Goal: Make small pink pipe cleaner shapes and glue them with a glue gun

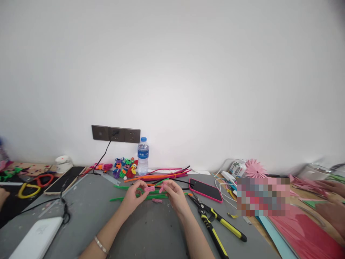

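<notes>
My left hand (pixel 137 196) pinches a short folded pink piece (pixel 150 189) between thumb and fingertips. Close by on the right, my right hand (pixel 172 192) holds another small pink piece (pixel 162 187) at its fingertips. The two pieces are apart. A third pink piece (pixel 157 200) lies on the grey table (pixel 151 230) between and just below the hands. Green fuzzy stems (pixel 117 199) run across the table beneath and behind both hands. Behind them lies a bundle of orange and red stems (pixel 172 175).
Yellow-black pliers (pixel 210 219) and a pink-edged phone (pixel 206 190) lie right of my right hand. A water bottle (pixel 143 156) and small fuzzy figures (pixel 125 168) stand by the wall. A white power bank (pixel 37 239) and cables are left. Other people's hands show at both edges.
</notes>
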A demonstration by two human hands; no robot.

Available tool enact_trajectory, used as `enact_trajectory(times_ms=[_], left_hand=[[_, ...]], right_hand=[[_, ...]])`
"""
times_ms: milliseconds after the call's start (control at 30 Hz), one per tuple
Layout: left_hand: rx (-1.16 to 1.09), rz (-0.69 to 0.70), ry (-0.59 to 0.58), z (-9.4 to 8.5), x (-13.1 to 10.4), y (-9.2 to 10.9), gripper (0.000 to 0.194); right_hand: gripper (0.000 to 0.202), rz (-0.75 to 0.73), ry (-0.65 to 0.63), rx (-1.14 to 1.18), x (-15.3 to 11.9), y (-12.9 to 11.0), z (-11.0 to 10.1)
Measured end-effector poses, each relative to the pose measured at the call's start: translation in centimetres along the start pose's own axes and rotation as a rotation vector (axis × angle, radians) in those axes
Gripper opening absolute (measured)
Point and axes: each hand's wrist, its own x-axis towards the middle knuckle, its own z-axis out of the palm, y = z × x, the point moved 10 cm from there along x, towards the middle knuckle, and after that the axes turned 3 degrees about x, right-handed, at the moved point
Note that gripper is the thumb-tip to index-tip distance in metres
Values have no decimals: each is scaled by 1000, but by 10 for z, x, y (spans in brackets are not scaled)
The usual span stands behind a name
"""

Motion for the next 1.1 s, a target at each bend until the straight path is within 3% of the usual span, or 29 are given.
enact_trajectory(times_ms=[367,800,967,1100], left_hand=[[-179,-56,9,0,1,-20,23],[-153,-85,30,-2,1,-28,26],[-144,-107,46,-4,1,-26,28],[-164,-96,23,-1,1,-18,26]], right_hand=[[37,39,71,56,2,8,-7],[41,78,65,77,-1,9,-6],[38,-6,88,-61,0,0,-10],[35,-117,59,-182,-1,-14,0]])
